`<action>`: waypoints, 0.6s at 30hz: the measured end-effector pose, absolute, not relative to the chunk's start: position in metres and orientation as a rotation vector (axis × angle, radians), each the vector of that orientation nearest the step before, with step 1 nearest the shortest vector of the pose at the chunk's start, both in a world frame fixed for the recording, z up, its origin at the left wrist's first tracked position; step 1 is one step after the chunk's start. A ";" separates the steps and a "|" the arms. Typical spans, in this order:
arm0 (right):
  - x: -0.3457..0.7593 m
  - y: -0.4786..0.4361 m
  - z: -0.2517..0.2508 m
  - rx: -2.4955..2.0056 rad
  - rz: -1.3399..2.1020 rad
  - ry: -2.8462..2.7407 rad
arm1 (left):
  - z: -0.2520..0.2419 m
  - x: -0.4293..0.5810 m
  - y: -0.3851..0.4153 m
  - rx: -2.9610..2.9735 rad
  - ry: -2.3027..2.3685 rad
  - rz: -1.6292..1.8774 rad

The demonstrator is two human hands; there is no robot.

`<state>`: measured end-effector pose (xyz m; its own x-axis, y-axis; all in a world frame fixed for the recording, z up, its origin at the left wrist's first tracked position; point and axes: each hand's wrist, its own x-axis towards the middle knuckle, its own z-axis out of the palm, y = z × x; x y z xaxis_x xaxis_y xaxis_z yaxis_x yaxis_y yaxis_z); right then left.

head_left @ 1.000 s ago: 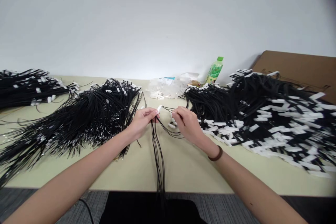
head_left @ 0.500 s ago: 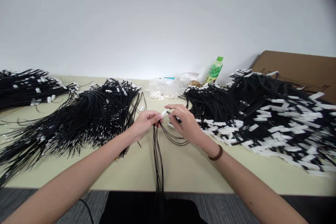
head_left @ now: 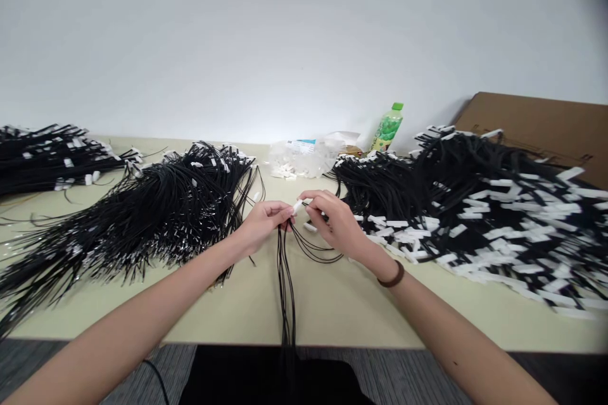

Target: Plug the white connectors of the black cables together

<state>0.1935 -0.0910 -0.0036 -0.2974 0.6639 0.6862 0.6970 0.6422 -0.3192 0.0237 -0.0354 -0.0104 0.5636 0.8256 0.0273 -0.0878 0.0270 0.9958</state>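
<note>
My left hand [head_left: 263, 223] pinches a small white connector [head_left: 297, 206] together with a thin bundle of black wires [head_left: 285, 285] that hangs down over the table's front edge. My right hand [head_left: 335, 223], with a brown band on its wrist, is closed in a pinch on the end of a black wire right at that connector. Both hands meet at the middle of the beige table [head_left: 327, 304], fingertips almost touching. A loop of wire curves under the right hand.
A big heap of black wires [head_left: 156, 209] lies left of the hands, another at the far left [head_left: 52, 155]. Wires with white connectors [head_left: 479, 209] are piled at the right. A bag of white connectors [head_left: 299, 161], a green bottle [head_left: 388, 127] and cardboard [head_left: 536, 120] stand behind.
My right hand has moved left from the loose connectors on the table to the connector in my left hand, bringing a wire end up to it. My left hand has barely shifted.
</note>
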 end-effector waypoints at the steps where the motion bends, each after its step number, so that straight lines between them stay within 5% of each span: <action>1: 0.193 -0.091 -0.005 -1.062 -0.051 -2.024 | -0.011 0.024 -0.035 1.363 0.695 0.800; 18: 0.184 -0.093 -0.015 -0.927 -0.530 -2.169 | -0.011 0.022 -0.031 1.089 0.705 0.883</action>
